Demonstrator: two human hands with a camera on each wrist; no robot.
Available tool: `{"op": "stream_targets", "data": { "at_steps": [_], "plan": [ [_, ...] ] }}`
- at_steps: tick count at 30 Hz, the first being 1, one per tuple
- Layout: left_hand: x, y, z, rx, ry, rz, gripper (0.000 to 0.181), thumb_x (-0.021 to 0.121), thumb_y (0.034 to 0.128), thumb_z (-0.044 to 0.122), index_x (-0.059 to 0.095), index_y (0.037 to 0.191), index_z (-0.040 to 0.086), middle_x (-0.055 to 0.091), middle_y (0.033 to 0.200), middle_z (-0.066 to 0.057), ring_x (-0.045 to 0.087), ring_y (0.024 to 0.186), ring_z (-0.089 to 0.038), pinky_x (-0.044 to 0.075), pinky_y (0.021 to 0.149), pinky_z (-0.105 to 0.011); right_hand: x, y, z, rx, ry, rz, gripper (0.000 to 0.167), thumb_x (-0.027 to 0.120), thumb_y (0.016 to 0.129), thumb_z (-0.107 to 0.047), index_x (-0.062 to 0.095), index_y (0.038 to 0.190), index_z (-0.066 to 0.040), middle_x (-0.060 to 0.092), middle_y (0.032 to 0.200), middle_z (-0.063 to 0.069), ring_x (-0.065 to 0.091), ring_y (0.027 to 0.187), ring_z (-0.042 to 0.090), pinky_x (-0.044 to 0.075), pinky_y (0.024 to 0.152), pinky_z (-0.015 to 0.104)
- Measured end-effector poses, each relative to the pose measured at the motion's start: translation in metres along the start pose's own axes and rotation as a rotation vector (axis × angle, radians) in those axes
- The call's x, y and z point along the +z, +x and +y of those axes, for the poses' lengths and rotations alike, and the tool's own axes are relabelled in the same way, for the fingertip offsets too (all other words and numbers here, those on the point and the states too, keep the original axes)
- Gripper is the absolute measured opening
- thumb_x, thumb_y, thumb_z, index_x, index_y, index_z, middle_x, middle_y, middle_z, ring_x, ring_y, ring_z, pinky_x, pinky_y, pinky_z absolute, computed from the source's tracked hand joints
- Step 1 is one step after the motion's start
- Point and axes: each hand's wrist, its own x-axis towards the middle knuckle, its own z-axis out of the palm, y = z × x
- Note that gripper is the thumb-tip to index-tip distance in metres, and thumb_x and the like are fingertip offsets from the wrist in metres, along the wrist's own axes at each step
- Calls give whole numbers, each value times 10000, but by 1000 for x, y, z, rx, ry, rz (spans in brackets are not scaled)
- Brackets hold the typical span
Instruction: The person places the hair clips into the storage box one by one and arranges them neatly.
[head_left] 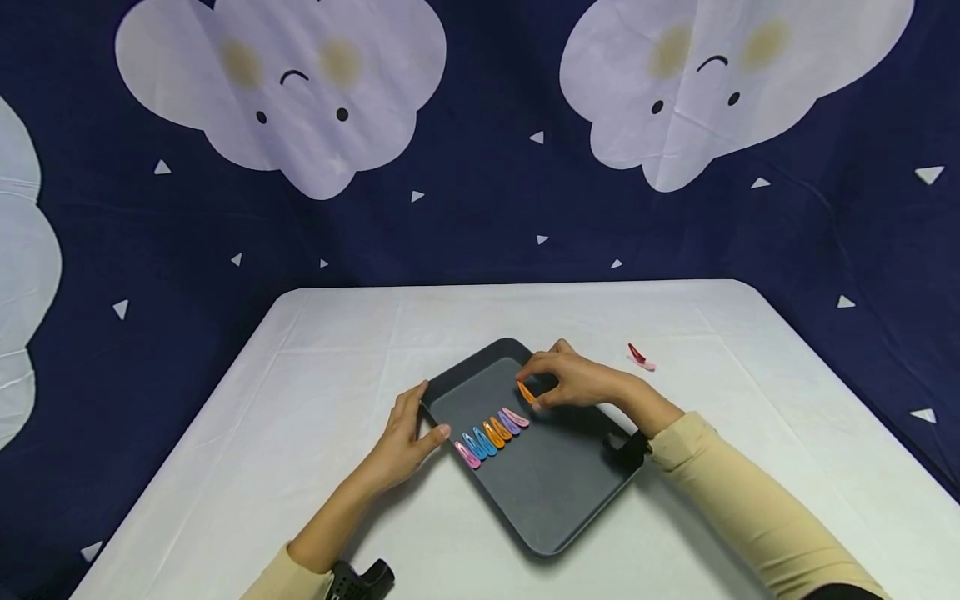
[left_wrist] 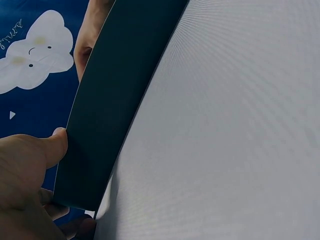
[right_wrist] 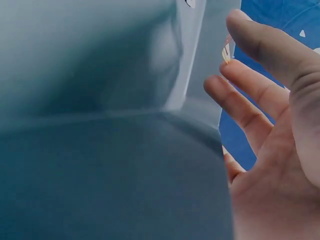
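Note:
A dark grey rectangular tray lies turned at an angle on the white table. My left hand holds its left corner; in the left wrist view the thumb touches the rim and the other fingers bend around the corner. Above the tray's far part, my right hand pinches an orange hair clip between thumb and fingertips. Along the tray's left side runs a slanted row of several hair clips: a pink clip, blue clips, orange clips, a purple clip and another pink clip.
On the white table, right of the tray, a red hair clip lies against a pale pink clip. Behind the table hangs a dark blue cloth printed with clouds and small triangles.

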Motion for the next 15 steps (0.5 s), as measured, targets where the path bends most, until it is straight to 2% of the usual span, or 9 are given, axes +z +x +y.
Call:
{"op": "stream_targets", "data": {
  "at_steps": [5,15],
  "plan": [
    [0,0,0,0,1,0,793,640,893,238,176,1487,-8,235,1496,-232,208,1399,-410,204,1119,-606,4,1,-1,19,13,-28,465,761,773,-287,647,1216,-207,590,1297,-30,372,990,173,381,858,351],
    [-1,0,0,-11,-2,-11,796,629,901,272,168,1492,3,224,1503,-224,201,1405,-403,204,1117,-609,14,3,0,-24,-74,-58,469,771,751,-305,657,1199,-225,579,1268,-13,375,1007,186,358,871,346]
  ]
}}
